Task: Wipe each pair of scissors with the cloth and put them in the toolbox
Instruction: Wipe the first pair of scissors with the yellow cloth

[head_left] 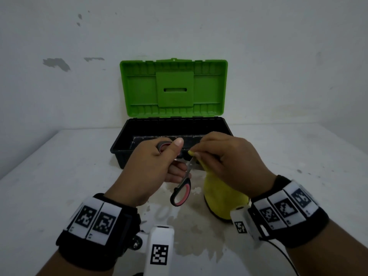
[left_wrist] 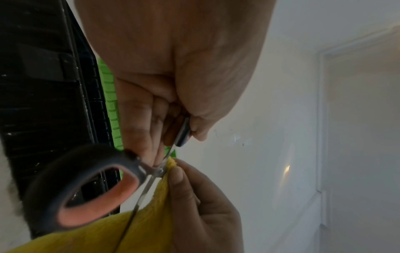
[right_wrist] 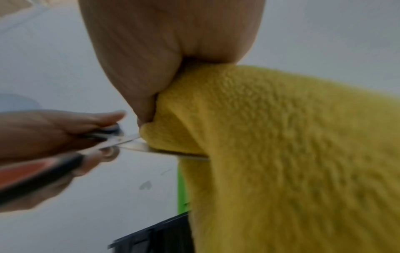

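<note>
Gripping one scissors [head_left: 182, 188] handle, left hand [head_left: 153, 168] fingers curled round it — right hand [head_left: 227, 164] pinches yellow cloth [head_left: 223, 198] onto the blade, near the toolbox [head_left: 123, 148].

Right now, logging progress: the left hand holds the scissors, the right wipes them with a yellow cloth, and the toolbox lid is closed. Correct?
Not quite: the toolbox lid stands open, per the head view. The left hand does hold the scissors; the right hand wipes with the yellow cloth.

Bare room with scuffed, peeling white wall [head_left: 59, 64] behind stained white table [head_left: 288, 156]
</note>
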